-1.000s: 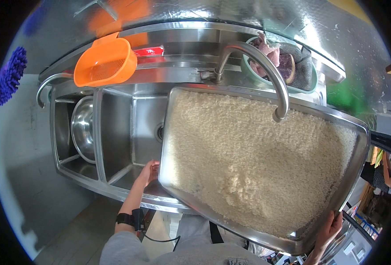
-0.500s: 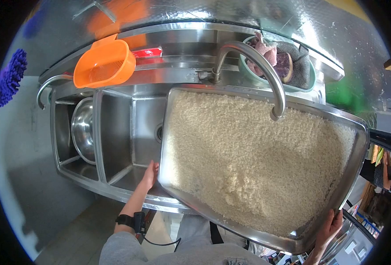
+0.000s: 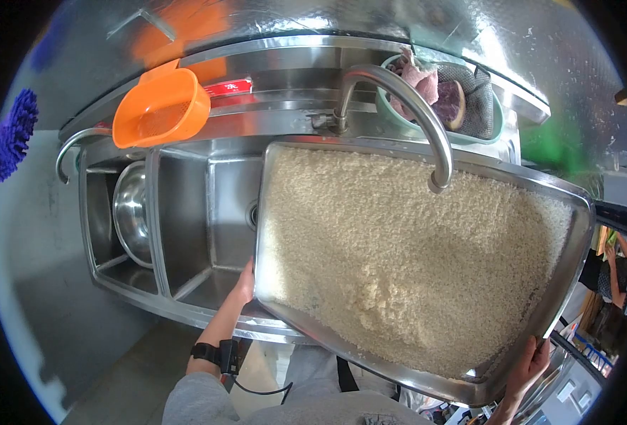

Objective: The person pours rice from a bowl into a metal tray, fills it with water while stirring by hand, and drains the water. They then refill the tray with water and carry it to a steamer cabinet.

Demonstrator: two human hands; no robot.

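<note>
A large rectangular steel tray [image 3: 260,227] lies at a slant across the right part of the sink. White rice grains [image 3: 413,241] fill it, heaped into a low clump toward the front. My left hand [image 3: 245,285] is at the tray's left edge near its front corner, its fingertips hidden by the rim. At the opposite side, my right hand [image 3: 532,365] grips the front right corner, thumb up along the rim and the other fingers out of sight beneath. Above the rice hangs the spout of a curved faucet [image 3: 442,152].
Left of the tray is a steel sink basin [image 3: 186,212], then a narrower basin with a metal bowl [image 3: 132,212]. An orange strainer basket [image 3: 161,110] rests on the back ledge by a second faucet [image 3: 65,152]. Behind the tray stands a pale green basin [image 3: 499,120] holding cloths. Another person [image 3: 614,273] is far right.
My left hand has come up against the tray's left edge, where a slight gap showed before. The view has shifted slightly; my right hand keeps its place on the corner.
</note>
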